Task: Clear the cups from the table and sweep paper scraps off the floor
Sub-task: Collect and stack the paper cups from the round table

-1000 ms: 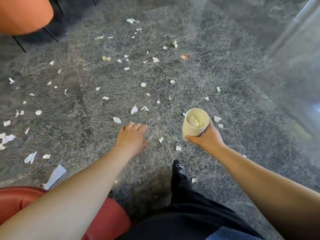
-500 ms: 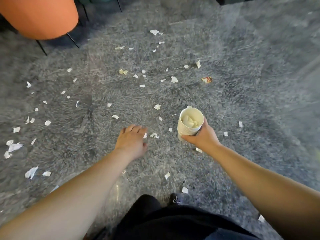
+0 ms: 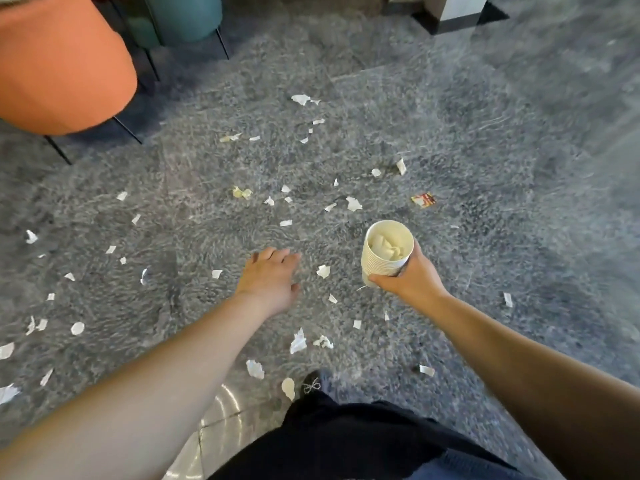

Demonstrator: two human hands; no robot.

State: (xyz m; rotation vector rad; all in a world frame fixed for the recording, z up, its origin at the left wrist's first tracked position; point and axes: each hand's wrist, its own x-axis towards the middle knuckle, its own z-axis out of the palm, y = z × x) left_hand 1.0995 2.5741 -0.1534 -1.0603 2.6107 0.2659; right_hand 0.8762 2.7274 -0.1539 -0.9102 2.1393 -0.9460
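Observation:
My right hand (image 3: 412,278) grips a stack of nested cream paper cups (image 3: 386,249), held upright with crumpled paper inside the top cup. My left hand (image 3: 268,277) hangs out in front of me with relaxed fingers and holds nothing. Several white paper scraps (image 3: 298,341) lie scattered over the grey speckled floor (image 3: 485,168), from near my foot up to the far middle. One scrap (image 3: 323,271) lies between my two hands. A small red and yellow wrapper (image 3: 423,200) lies just beyond the cups.
An orange chair (image 3: 59,64) with thin black legs stands at the upper left, a teal chair (image 3: 183,15) behind it. A dark-based pillar (image 3: 457,12) is at the top right. My black shoe (image 3: 313,386) and dark trouser leg are at the bottom centre.
The view has moved forward across the floor, so the scraps and chairs slid down and nearer. Both hands kept their poses, the right still gripping the cup stack.

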